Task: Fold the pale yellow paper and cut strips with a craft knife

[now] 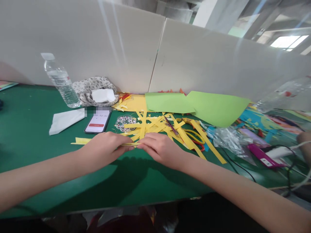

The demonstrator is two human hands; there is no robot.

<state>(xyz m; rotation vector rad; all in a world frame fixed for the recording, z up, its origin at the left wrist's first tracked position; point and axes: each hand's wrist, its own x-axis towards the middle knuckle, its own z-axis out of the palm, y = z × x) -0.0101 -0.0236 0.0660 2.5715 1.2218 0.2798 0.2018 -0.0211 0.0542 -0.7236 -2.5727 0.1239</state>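
Both hands meet over the near middle of the table, pinching a folded yellow paper strip [82,140] between thumbs and fingers. My left hand [107,147] is closed on it, and the strip's loose end sticks out to the left past the wrist. My right hand [159,147] grips the strip's other part, fingertips almost touching those of the left. Just beyond the hands lies a heap of cut yellow paper strips [186,136]. Yellow-handled scissors [195,136] are partly buried among them. A round clear case of small beads [125,123] sits behind the left hand.
A phone [98,121], a white tissue [65,121], a water bottle [62,82] and a spotted pouch [92,84] stand or lie at the left. Green paper [216,106] leans along the partition. Crumpled plastic [229,140], a magenta object [263,157] and cables crowd the right, near another person's hand [305,144].
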